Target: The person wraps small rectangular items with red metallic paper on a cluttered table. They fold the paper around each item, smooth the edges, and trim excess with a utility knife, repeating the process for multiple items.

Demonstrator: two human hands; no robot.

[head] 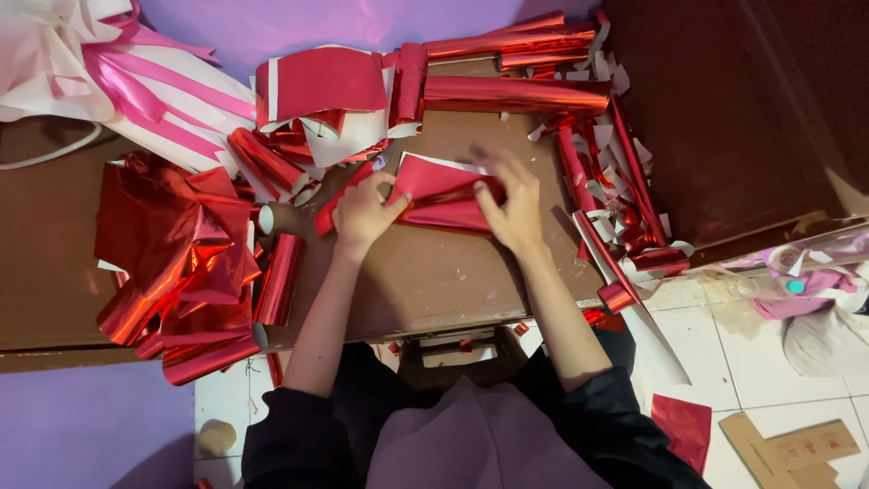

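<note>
Both hands press a red foil sheet (441, 197) flat on the brown tabletop (425, 272): left hand (365, 213) pinches its edge, right hand (510, 204) spreads open over the fold, steadying it.

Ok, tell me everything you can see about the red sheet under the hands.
The red foil sheet is shiny metallic red with a white back showing along its top edge. It lies flat on the brown table, partly folded into a creased ridge. The left hand pinches its left corner; the right hand presses down on its right side.
</note>
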